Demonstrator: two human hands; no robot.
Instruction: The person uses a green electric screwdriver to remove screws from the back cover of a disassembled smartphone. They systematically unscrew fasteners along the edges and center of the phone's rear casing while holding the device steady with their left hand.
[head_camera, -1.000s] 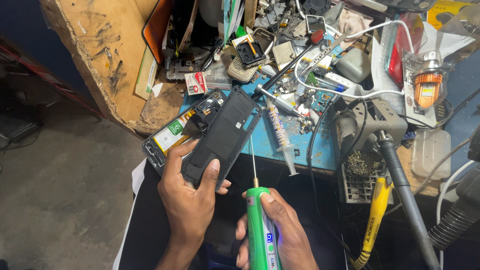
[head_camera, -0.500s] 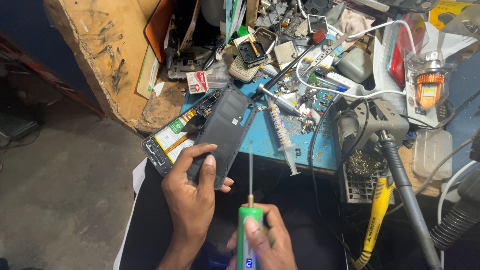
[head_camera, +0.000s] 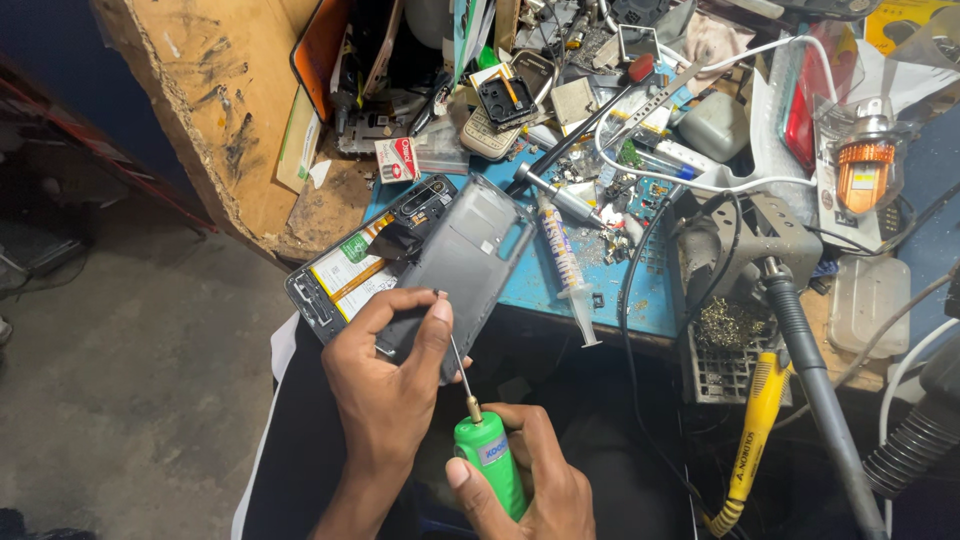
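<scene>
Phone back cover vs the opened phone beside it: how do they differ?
The back cover is a plain grey shell, lifted and tilted in the left hand; the opened phone lies flat on the bench edge, unheld. The cover shows a bare inner face; the phone shows a battery with a pale label and orange strips. The cover partly overlaps the phone. Both are slim rectangles of similar outline.

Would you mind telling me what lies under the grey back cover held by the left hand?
Under the back cover lies an opened phone; its battery and upper end show at the left. The rest is hidden by the cover and the left hand.
</scene>
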